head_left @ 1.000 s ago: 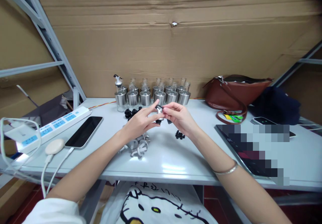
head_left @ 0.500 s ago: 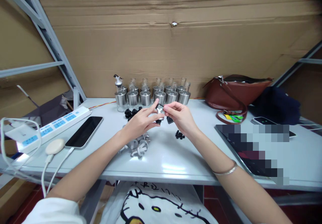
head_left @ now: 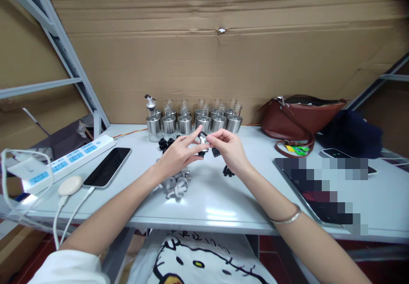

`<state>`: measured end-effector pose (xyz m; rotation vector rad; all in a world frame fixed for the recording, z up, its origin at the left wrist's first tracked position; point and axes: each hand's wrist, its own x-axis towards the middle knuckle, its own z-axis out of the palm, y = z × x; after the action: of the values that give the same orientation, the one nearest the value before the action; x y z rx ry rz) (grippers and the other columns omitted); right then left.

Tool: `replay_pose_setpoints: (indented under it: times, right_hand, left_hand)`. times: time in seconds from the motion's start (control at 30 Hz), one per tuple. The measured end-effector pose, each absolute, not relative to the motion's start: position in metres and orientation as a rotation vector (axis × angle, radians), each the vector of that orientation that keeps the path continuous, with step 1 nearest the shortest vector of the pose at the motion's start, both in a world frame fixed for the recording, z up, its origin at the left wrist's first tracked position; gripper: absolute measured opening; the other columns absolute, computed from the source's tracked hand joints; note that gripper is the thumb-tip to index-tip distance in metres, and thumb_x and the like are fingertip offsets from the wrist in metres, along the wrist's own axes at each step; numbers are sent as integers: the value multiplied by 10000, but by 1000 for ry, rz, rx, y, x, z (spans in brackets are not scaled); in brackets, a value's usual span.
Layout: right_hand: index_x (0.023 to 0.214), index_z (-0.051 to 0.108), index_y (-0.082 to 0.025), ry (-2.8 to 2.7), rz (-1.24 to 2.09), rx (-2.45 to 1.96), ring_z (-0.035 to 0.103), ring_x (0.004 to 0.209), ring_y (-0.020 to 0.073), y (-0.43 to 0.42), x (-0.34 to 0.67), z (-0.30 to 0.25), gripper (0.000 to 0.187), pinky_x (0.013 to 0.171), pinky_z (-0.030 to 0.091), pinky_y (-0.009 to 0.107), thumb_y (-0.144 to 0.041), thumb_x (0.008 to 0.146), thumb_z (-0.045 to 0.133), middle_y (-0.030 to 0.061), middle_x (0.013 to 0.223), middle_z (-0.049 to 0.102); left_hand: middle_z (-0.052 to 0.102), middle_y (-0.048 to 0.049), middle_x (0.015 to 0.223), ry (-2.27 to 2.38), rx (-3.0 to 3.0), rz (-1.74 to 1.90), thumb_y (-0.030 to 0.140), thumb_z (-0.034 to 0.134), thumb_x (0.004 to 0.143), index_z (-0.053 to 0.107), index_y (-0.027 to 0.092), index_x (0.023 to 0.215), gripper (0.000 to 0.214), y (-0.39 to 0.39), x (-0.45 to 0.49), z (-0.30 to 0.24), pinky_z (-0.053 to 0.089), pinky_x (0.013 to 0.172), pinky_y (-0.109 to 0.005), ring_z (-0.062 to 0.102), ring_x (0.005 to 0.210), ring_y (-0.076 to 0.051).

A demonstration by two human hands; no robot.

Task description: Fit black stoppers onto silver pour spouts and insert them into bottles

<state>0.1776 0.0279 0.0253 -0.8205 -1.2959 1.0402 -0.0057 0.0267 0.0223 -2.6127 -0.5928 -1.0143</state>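
My left hand [head_left: 180, 154] is closed on a silver-grey pour spout [head_left: 203, 140] with a black stopper base and a black flip cap at its top. It grips the spout between the fingers, above the table. At the spout's tip, the thumb and index finger of my right hand [head_left: 227, 147] are pinched together against it; the exact contact is partly hidden. Under my left wrist lies a pile of grey spout pieces [head_left: 177, 186]. Black stoppers [head_left: 163, 143] are partly covered by my left hand. Small black parts [head_left: 228, 171] lie beside my right wrist, and black caps [head_left: 216, 152] sit behind the fingers.
Glass bottles with steel sleeves [head_left: 184, 124] stand in rows at the back; the front-left one bears a spout [head_left: 150, 101]. Left are a power strip [head_left: 68, 160], phone [head_left: 108, 167] and cables. Right are a brown bag [head_left: 297, 116], dark cap [head_left: 354, 133] and tablet [head_left: 297, 186].
The black cap on the spout stands at a slightly different angle, and my right fingertips have shifted a little left. My left hand keeps its hold in the same place.
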Motion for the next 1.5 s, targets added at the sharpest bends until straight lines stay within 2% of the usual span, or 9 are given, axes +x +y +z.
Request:
replay_pose_setpoints:
  times: [0.3, 0.6, 0.83, 1.0, 1.2, 1.5]
  right_hand:
    - [637, 622, -177, -1326, 974, -864, 510, 527, 102, 27, 178, 27, 298, 528, 414, 250, -432, 601, 771, -27, 545, 581]
    - [670, 653, -183, -1335, 921, -868, 551, 562, 118, 23, 175, 31, 275, 574, 457, 273, -432, 614, 756, -14, 579, 617]
    - [674, 653, -181, -1338, 907, -867, 526, 546, 109, 25, 178, 30, 246, 539, 429, 256, -398, 620, 754, -20, 561, 597]
    - [696, 660, -172, -1367, 870, -870, 537, 560, 109, 23, 177, 32, 224, 553, 442, 255, -377, 648, 736, -16, 582, 610]
    - [837, 713, -183, -1460, 750, -822, 605, 718, 149, 23, 177, 27, 192, 674, 483, 300, -332, 720, 683, 28, 798, 684]
    - [806, 730, -188, -1496, 670, -769, 568, 688, 133, 22, 178, 29, 125, 631, 439, 279, -273, 730, 679, 19, 752, 654]
  left_hand:
    - [337, -212, 1462, -602, -2642, -989, 235, 536, 895, 554, 197, 1139, 248, 26, -6, 22, 494, 887, -398, 618, 1027, -190]
    - [372, -189, 1438, -625, -2640, -1047, 238, 530, 897, 549, 216, 1161, 265, 29, -7, 22, 514, 878, -410, 618, 999, -181]
    - [350, -169, 1445, -672, -2800, -1198, 226, 515, 904, 538, 225, 1201, 298, 28, -6, 18, 556, 837, -352, 619, 969, -155]
    - [395, -174, 1422, -710, -2758, -1238, 230, 535, 893, 557, 206, 1179, 289, 25, -5, 19, 561, 815, -347, 627, 883, -142]
    - [444, -197, 1380, -704, -2675, -1151, 260, 529, 895, 574, 185, 1143, 263, 26, -7, 21, 532, 875, -382, 633, 905, -161]
    - [433, -229, 1381, -650, -2659, -1143, 262, 539, 891, 562, 173, 1152, 276, 31, -8, 20, 511, 878, -396, 644, 916, -179]
